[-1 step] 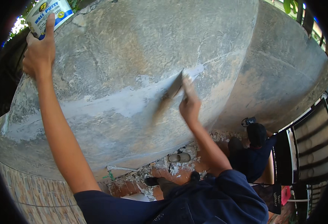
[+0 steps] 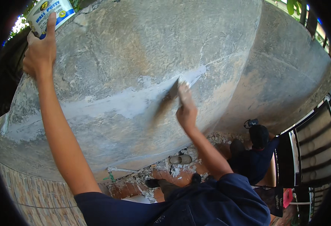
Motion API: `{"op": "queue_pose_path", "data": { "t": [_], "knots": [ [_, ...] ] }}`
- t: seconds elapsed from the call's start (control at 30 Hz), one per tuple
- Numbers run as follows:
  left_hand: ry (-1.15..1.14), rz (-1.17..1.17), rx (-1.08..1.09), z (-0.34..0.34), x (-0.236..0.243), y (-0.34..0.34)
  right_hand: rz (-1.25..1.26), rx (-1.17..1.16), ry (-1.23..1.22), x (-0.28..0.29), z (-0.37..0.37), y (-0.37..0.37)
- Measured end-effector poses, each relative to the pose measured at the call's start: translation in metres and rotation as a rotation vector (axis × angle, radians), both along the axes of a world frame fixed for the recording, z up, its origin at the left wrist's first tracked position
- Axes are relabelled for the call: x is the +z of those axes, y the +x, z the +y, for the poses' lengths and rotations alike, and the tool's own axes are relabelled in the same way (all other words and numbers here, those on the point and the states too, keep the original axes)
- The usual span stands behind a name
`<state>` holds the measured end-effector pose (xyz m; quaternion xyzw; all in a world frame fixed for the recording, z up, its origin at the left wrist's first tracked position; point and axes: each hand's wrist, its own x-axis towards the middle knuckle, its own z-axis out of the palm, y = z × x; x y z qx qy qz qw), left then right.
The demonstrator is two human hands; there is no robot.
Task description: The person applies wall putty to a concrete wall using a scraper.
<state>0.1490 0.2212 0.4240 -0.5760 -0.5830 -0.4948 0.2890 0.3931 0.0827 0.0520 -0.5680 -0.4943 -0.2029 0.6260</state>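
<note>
At the upper left my left hand (image 2: 41, 52) grips a white plastic tub (image 2: 52, 17) of wall putty with a blue lower band, up by the wall's top edge. My right hand (image 2: 187, 113), partly smeared by motion, is closed on a putty knife (image 2: 173, 90) whose blade lies against the grey concrete wall (image 2: 112, 49). White filler coats the fingertips there. A long pale band of smoothed putty (image 2: 116, 100) runs across the wall, from the far left up to the blade and a little beyond it. The knife's handle is mostly hidden by my fingers.
Below right, a co-worker (image 2: 257, 150) in a dark cap and shirt crouches by the wall. Paint flakes and debris (image 2: 146, 190) litter the tiled floor around a grey sandal (image 2: 180, 159). A dark metal gate (image 2: 316, 143) stands at the right, stone-patterned tiles (image 2: 33, 192) at the lower left.
My right hand with the putty knife has shifted slightly left and down along the putty band. My left hand and the tub have hardly moved.
</note>
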Motion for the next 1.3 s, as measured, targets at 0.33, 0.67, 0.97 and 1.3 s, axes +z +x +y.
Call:
{"op": "queue_pose_path", "data": {
  "t": [0.33, 0.67, 0.97, 1.3],
  "knots": [
    [0.033, -0.023, -0.034, -0.006, -0.003, -0.005, -0.036, 0.476, -0.806, -0.036, -0.077, -0.003],
    [0.204, 0.073, -0.173, -0.004, -0.002, -0.004, 0.186, -0.242, -0.292, 0.021, -0.023, 0.072],
    [0.177, 0.02, -0.07, -0.034, -0.012, 0.007, -0.027, 0.535, -0.837, -0.063, -0.065, -0.068],
    [0.153, -0.003, -0.116, -0.02, -0.006, -0.001, 0.212, -0.14, -0.194, 0.056, -0.034, 0.059]
  ]
}}
